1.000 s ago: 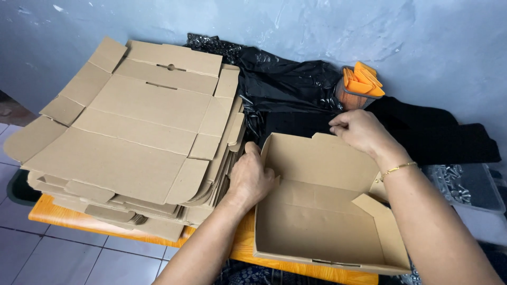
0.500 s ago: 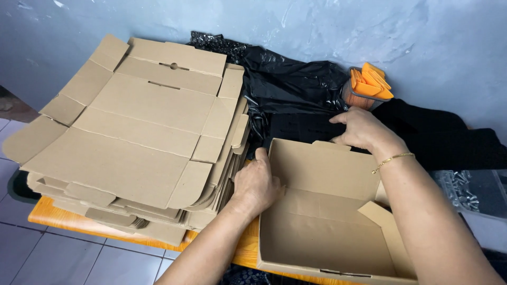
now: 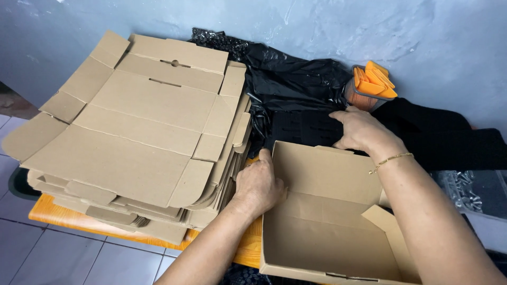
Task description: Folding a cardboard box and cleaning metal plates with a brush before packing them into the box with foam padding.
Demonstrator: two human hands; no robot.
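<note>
Blue-grey plaster wall backs an orange tabletop point(image 3: 58, 214) above pale floor tiles. At the left lies a stack of flat, unfolded cardboard blanks point(image 3: 132, 132). Right of it stands a half-formed brown cardboard box point(image 3: 327, 227), open-topped, walls raised, nothing inside. The left hand point(image 3: 257, 184) grips its left wall, fingers wrapped over the edge; the right hand point(image 3: 364, 129) pinches the back wall's top corner. Behind, black plastic sheeting point(image 3: 296, 84) and a clear cup point(image 3: 359, 97) holding orange pieces point(image 3: 375, 82).

Rough blue-grey plastered wall point(image 3: 317, 26), pale tiled floor point(image 3: 79, 253), orange wooden table point(image 3: 58, 216) against it.
</note>
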